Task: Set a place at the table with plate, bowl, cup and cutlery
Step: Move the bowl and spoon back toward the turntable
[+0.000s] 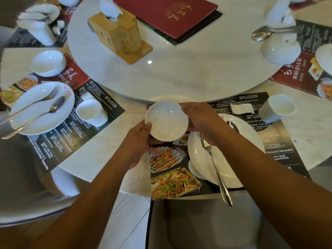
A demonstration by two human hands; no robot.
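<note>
Both my hands hold a small white bowl (166, 121), upright, above the upper left part of the printed placemat (172, 177). My left hand (142, 139) grips its near-left rim and my right hand (199, 119) its right side. To the right a white plate (239, 141) lies on the placemat, with a fork (215, 169) across it and a spoon (233, 125) partly hidden behind my right wrist. A white cup (276, 107) stands at the mat's far right corner, and a small white cutlery rest (242, 108) lies to the left of it.
A round white turntable (179, 69) carries a wooden tissue box (118, 33) and a red menu (168, 13). On the left is a place setting with plate (36, 112), fork, spoon, cup (91, 112) and upturned bowl (48, 62). Another upturned bowl (280, 51) sits far right.
</note>
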